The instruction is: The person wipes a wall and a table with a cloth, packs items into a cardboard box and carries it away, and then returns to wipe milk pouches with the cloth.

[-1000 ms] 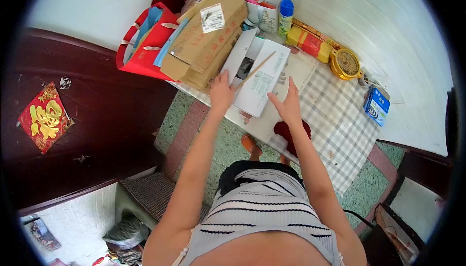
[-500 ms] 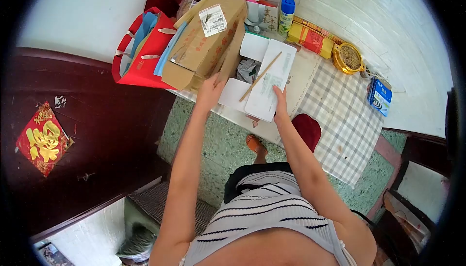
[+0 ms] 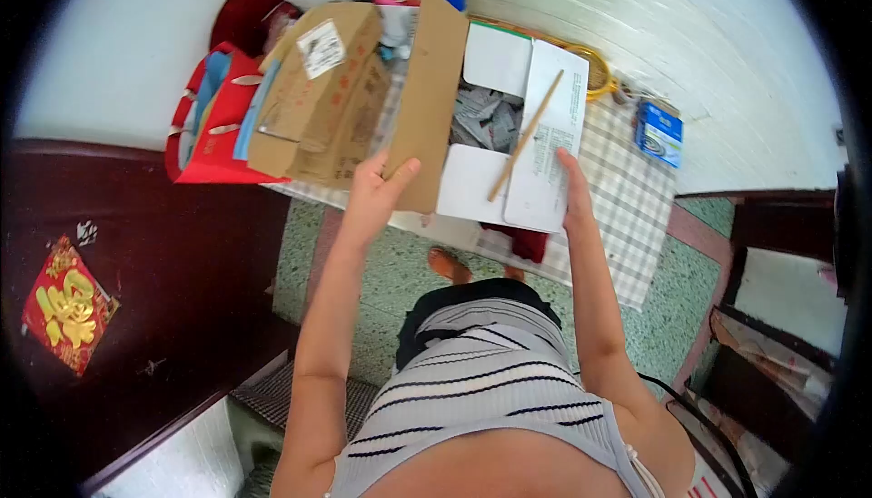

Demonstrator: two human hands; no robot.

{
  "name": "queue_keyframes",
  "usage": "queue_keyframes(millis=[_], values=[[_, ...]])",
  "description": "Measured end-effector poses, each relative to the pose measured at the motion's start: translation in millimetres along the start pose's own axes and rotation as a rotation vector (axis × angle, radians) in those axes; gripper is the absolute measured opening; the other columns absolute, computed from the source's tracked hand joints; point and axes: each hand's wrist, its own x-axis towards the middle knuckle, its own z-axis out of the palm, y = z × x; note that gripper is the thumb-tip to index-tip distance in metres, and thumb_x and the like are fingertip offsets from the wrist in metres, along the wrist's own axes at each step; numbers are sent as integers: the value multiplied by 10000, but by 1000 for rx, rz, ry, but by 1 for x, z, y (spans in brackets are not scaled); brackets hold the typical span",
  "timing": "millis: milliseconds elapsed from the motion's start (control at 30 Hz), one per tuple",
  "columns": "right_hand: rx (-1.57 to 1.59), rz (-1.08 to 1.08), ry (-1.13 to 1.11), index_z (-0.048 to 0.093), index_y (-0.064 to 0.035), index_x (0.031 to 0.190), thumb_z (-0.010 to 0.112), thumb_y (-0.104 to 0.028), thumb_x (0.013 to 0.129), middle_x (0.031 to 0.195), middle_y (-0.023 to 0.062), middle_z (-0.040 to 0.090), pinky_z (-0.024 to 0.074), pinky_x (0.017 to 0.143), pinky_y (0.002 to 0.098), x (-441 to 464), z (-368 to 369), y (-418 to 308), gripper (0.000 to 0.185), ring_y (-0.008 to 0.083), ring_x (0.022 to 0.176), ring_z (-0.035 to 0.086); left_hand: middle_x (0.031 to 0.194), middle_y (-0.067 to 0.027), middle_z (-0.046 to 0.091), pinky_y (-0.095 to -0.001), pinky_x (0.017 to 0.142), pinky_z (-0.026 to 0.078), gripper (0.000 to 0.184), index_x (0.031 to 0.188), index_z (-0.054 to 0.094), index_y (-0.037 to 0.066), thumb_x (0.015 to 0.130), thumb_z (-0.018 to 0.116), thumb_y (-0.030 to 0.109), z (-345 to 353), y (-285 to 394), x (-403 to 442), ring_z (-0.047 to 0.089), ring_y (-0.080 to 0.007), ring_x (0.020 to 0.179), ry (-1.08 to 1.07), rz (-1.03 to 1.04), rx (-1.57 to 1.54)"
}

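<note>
An open cardboard box [image 3: 473, 182] with white flaps and a long brown panel [image 3: 424, 108] on its left is between my hands. Several small grey packets [image 3: 489, 118] lie inside. A thin brown stick [image 3: 527, 135] rests slantwise across the right white flap [image 3: 548, 171]. My left hand [image 3: 373, 194] grips the near end of the brown panel, its thumb on top. At the box's right edge my right hand [image 3: 574, 191] holds on, its other fingers mostly hidden beneath.
A brown carton [image 3: 309, 108] with a label and a red bag [image 3: 222, 139] stand at the left. A blue box [image 3: 658, 135] and a golden pot [image 3: 598, 71] are at the right back on the checked tablecloth [image 3: 627, 216]. A dark red stool seat [image 3: 530, 244] shows below the table edge.
The open box has moved right, away from the brown carton, with both hands on it. More grey packets show inside. The stick still lies on the flap. The view has shifted.
</note>
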Motion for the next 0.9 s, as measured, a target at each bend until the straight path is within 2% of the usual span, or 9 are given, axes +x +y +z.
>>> queue_keyframes(millis=[300,367,433,567,633,767,800,867,900], values=[[-392,-36,370,517,31,1214,634,-433,825,1072,120,626,480,791,279,-74,-198,-78,616,191,903,620,1101,-35,598,-258,846,442,347,1216,532,1,895,575,125,172,-82,-26,550,-93,979,-255,-288,-424],[-775,-167,500,512,40,1225,640,-479,812,1076,121,624,458,812,276,-78,-234,-83,676,177,931,602,1109,-40,596,-263,856,440,354,1225,526,7,893,571,121,200,-100,-29,552,-99,988,-278,-319,-422],[-833,-158,503,446,45,1290,647,-524,790,1142,144,592,440,853,297,-75,-254,-88,783,197,987,580,1111,-39,595,-271,872,435,360,1225,520,9,885,570,117,221,-113,-26,549,-105,1001,-266,-425,-445],[-1019,-201,659,283,18,1395,679,-577,725,1290,274,444,409,941,393,-72,-248,-85,980,338,1132,513,1099,-34,587,-265,875,428,372,1204,512,5,866,588,140,237,-119,-32,549,-117,982,-261,-388,-444],[-1534,-361,716,289,-3,1398,697,-585,693,1302,292,411,409,947,430,-66,-224,-69,1002,377,1169,479,1151,-40,566,-277,903,419,423,1257,468,11,870,588,131,232,-128,-30,531,-123,1034,-285,-348,-320],[-1673,-468,815,310,-34,1395,678,-517,746,1324,264,388,421,924,447,-63,-218,-48,889,394,1161,471,1255,-85,513,-321,976,380,576,1370,340,20,848,577,78,220,-146,-18,485,-188,1162,-420,-182,28],[-1583,-505,756,335,-53,1385,632,-441,807,1320,235,409,430,908,440,-65,-224,-52,757,387,1135,488,1255,-85,513,-321,976,380,576,1370,340,20,848,577,78,225,-141,-20,485,-188,1162,-415,-184,30],[-1491,-540,694,359,-71,1374,586,-365,868,1316,205,430,438,891,433,-69,-233,-56,628,379,1109,506,1240,-170,515,-393,1008,350,560,1324,383,39,788,543,57,239,-119,-22,495,-278,1157,-113,114,463],[-1491,-563,668,389,-83,1356,530,-283,902,1296,182,462,445,876,421,-71,-237,-58,515,364,1083,524,1240,-170,515,-393,1008,350,560,1324,383,39,788,543,57,242,-107,-22,495,-278,1157,-109,115,464]])
